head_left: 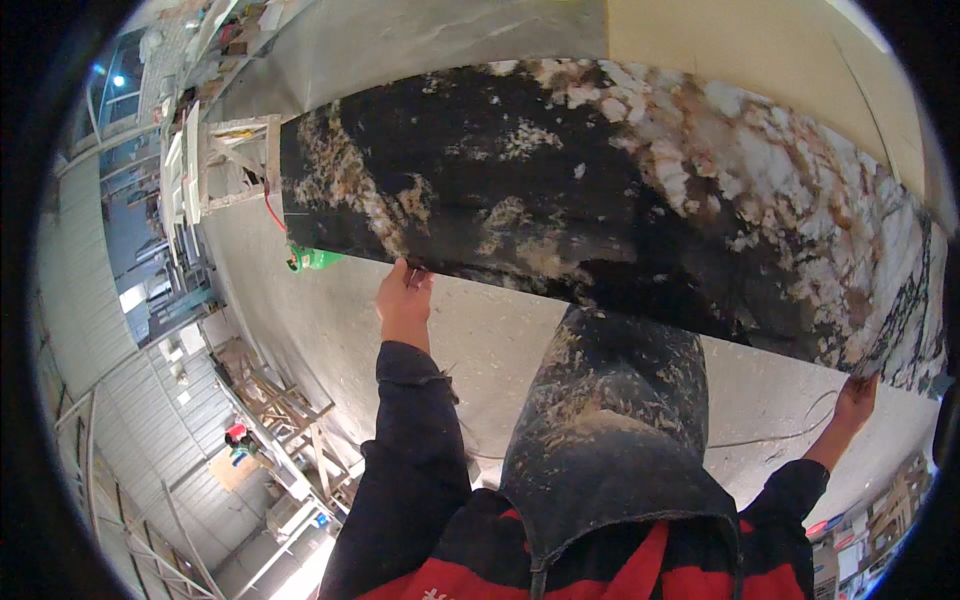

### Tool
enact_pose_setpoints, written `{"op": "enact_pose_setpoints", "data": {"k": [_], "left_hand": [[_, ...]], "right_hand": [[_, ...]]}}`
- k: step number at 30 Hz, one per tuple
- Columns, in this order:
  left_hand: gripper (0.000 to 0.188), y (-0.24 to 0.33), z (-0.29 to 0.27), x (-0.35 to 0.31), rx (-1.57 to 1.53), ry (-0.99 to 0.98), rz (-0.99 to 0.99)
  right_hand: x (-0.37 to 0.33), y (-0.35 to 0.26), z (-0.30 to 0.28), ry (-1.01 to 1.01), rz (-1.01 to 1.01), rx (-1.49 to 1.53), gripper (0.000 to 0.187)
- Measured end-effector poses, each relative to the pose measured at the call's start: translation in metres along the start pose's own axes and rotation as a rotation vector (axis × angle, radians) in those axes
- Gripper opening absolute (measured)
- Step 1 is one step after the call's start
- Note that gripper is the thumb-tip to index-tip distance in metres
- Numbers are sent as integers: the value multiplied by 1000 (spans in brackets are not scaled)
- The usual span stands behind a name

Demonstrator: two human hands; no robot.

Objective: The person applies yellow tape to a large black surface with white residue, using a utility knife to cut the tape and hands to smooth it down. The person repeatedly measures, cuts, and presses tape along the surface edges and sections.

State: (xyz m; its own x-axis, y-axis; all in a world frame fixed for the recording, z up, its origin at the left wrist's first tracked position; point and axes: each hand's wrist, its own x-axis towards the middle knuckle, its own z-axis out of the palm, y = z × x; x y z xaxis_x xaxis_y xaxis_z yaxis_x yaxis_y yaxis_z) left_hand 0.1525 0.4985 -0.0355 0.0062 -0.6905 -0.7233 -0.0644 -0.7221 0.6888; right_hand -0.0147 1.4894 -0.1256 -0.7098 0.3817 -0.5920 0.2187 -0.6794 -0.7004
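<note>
A long stone slab (540,190), black with white and brown marbled patches, stretches across the view in front of me. My left hand (405,300) grips its near edge left of the middle, fingers bent under and partly hidden by the slab. Far to the right, my right hand (856,402) grips the same edge near the slab's white-veined end, its fingers mostly hidden. Below the slab hangs my dark apron (610,440), smeared with pale dust. What bears the slab's far side is not clear.
Beyond the slab is a beige and grey surface (700,35). A white frame stand (240,165) is at its left end, with a red cord (273,208) and a green object (315,258) close by. A thin cable (770,437) lies on the floor. Wooden racks (300,410) stand left.
</note>
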Motion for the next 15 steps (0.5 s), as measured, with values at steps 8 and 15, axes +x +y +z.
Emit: {"op": "enact_pose_setpoints", "data": {"k": [8, 15], "left_hand": [[24, 3, -17, 1, 22, -25, 43], [25, 5, -5, -11, 35, -16, 22]], "right_hand": [[1, 11, 28, -48, 52, 22, 30], [-8, 16, 40, 156, -32, -6, 28]]}}
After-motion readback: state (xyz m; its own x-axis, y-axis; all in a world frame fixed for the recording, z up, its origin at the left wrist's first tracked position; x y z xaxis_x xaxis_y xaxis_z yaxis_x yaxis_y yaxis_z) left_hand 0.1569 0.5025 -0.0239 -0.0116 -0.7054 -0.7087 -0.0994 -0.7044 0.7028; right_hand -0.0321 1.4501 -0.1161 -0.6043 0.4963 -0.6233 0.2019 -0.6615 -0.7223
